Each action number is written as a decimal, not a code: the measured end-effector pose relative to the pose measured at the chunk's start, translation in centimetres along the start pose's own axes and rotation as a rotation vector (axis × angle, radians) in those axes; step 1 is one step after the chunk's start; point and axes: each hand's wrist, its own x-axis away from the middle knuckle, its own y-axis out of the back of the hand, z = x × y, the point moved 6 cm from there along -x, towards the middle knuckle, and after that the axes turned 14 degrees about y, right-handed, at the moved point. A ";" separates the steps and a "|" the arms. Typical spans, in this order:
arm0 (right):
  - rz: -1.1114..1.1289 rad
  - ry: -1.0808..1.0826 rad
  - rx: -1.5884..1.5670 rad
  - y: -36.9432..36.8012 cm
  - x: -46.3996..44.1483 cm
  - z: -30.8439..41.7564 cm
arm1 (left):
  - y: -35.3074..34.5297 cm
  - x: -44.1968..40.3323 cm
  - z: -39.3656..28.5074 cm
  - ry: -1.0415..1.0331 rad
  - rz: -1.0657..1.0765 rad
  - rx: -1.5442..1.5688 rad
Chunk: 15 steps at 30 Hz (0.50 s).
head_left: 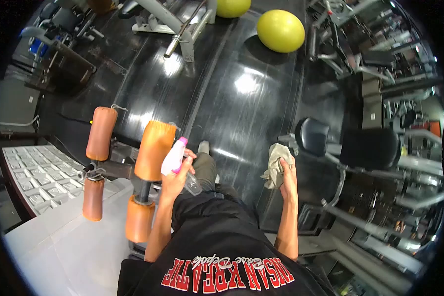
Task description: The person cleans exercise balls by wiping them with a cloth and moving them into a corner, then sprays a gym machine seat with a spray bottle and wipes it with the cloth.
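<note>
On my feed, my left hand covers the middle of the bottle, gripping it beside the orange roller; contact between bottle and roller is unclear. The cloth partly hides my right fingers, closed on it. Both forearms extend forward, apart. One ball is cut off above.

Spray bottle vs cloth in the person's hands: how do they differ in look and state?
Color: the spray bottle has a white and pink upper part and a clear body; the cloth is dull beige.
Shape: the bottle keeps its molded form; the cloth is bunched and creased.
Hand: the bottle is in the left hand, the cloth in the right.
Shared: both are held off the floor.
</note>
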 end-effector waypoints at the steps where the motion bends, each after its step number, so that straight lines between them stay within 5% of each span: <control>1: 0.016 0.040 0.002 0.0 -0.9 0.1 | 0.3 0.4 -0.1 -0.015 -0.074 0.010; 5: 0.106 0.066 0.079 -4.3 -15.2 5.4 | -0.6 -12.1 -0.7 0.130 -0.217 0.190; 15: 0.270 0.136 0.459 -11.2 -38.6 15.3 | -6.6 -36.9 -8.5 0.154 -0.104 0.276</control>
